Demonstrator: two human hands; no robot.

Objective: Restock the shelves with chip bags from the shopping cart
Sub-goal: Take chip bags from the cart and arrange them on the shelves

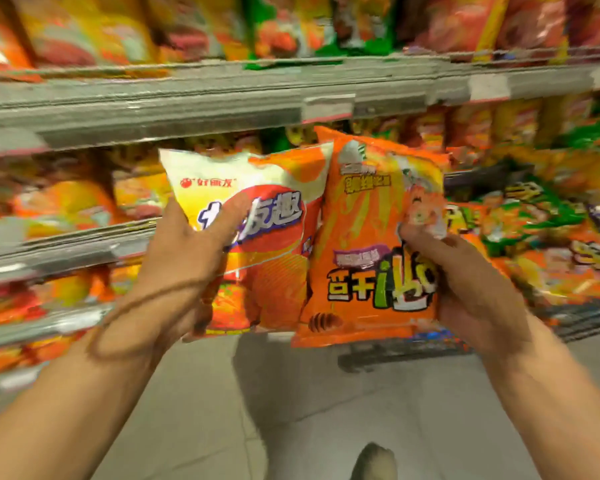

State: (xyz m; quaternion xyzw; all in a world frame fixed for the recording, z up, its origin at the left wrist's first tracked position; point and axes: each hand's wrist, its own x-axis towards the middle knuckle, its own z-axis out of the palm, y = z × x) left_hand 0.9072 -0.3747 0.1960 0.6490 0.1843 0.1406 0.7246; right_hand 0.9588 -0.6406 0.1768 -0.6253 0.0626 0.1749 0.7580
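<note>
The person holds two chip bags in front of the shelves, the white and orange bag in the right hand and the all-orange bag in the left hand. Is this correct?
Not quite: the hands are swapped. In the head view, the left hand holds the white and orange bag, and the right hand holds the all-orange bag. Both bags are indeed held up in front of the shelves.

Pale floor tiles; perhaps a shoe.

Both forearms were bare, with no sleeves visible. The left wrist carried a thin brown cord bracelet, looped loosely in two strands. One shoe, grey-brown and blurred, showed at the bottom edge.
</note>
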